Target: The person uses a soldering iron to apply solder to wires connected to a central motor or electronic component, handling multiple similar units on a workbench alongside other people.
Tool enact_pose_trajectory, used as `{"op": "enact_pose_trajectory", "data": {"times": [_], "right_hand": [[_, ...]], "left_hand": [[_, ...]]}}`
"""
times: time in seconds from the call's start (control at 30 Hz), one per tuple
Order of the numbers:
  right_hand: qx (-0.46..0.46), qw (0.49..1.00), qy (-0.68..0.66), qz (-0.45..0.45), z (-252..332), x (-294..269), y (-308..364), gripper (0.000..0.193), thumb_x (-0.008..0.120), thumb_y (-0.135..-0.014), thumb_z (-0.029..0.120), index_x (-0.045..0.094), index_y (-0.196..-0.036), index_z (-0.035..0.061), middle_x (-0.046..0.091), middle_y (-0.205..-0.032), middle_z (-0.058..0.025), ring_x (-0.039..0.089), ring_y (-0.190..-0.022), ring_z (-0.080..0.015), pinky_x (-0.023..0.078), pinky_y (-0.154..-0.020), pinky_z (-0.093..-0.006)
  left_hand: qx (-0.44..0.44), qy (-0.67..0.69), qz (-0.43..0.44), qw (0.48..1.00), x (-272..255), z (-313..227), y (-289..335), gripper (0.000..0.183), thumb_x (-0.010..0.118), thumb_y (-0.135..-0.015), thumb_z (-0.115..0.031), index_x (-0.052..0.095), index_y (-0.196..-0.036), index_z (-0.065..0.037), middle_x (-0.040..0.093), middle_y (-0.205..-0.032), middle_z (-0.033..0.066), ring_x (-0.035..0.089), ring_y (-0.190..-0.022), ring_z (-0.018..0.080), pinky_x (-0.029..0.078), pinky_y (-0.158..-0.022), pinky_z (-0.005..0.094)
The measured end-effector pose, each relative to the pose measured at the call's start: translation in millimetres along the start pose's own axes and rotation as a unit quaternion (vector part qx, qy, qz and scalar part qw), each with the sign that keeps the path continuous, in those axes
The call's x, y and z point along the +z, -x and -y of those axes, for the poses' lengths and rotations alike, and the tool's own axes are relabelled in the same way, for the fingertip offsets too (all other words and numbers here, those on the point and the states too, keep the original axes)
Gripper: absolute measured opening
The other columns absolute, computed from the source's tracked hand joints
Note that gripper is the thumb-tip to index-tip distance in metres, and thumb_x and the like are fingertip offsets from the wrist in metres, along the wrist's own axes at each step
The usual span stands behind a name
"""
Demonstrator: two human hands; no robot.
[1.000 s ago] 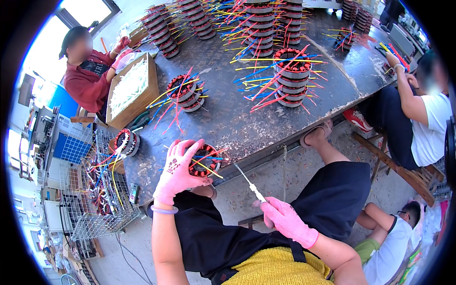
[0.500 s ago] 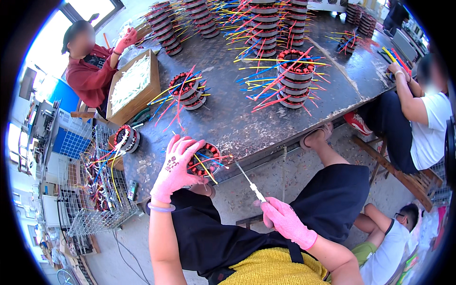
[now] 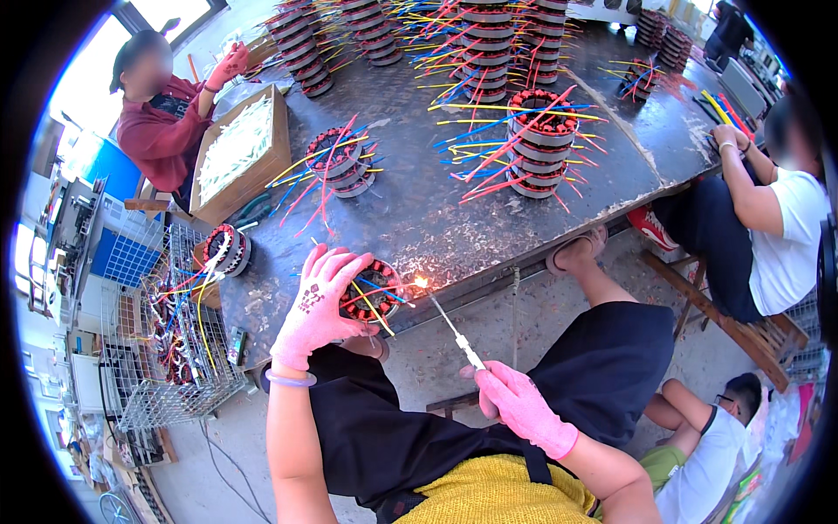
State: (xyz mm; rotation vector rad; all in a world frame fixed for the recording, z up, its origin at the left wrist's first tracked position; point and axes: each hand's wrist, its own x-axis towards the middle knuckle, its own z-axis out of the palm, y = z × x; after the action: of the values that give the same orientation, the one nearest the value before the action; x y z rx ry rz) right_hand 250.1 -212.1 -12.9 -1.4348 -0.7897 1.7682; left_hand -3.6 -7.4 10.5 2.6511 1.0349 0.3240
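Note:
My left hand (image 3: 319,297), in a pink glove, grips the left side of a motor stator (image 3: 358,306), a ring with red windings and red, yellow and blue wires. The stator rests at the table's near edge, its left side partly hidden by my fingers. In my pink-gloved right hand (image 3: 524,403) is a slim torch-like tool (image 3: 463,339) with a white middle section and a thin metal stem. Its tip points up and left to the wire ends beside the stator. A bright orange flame (image 3: 421,282) glows there; the exact contact is too small to tell.
Stators with loose wires stand in stacks, one stack (image 3: 541,144) ahead on the dark table (image 3: 410,183). A smaller stator (image 3: 226,251) lies left, near a wire basket (image 3: 188,397) of wired parts. A box of white pieces (image 3: 240,153) stands far left. Co-workers sit left and right.
A small glow at the wire ends has grown into a bright orange flame. Both hands keep their holds, and the whole view has shifted slightly.

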Motion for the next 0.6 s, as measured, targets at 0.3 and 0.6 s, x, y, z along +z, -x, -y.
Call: {"op": "enact_pose_trajectory", "data": {"times": [0.3, 0.6], "right_hand": [[-0.013, 1.0, -0.013, 0.002, -5.8, -0.4, -0.7, 0.035, 0.045, -0.105, 0.028, 0.061, -0.121, 0.001, 0.052, -0.066, -0.0003, 0.048, -0.058, -0.0084, 0.041, -0.057, -0.0271], [-0.011, 1.0, -0.004, 0.003, -3.5, -2.2, -0.7, 0.033, 0.045, -0.105, 0.026, 0.06, -0.12, -0.0002, 0.051, -0.064, 0.0009, 0.046, -0.057, -0.0075, 0.04, -0.057, -0.0265]], "left_hand": [[0.004, 0.003, 0.003, 1.0, -0.8, 1.2, -3.0, 0.096, 0.087, -0.049, -0.022, 0.054, -0.138, -0.012, 0.056, -0.137, 0.0089, 0.042, -0.138, 0.0308, 0.02, -0.123, 0.0507], [0.008, 0.003, 0.006, 1.0, -1.2, 2.8, -1.6, 0.095, 0.089, -0.049, -0.025, 0.055, -0.137, -0.012, 0.056, -0.137, 0.0089, 0.041, -0.139, 0.0306, 0.02, -0.123, 0.05]]}}
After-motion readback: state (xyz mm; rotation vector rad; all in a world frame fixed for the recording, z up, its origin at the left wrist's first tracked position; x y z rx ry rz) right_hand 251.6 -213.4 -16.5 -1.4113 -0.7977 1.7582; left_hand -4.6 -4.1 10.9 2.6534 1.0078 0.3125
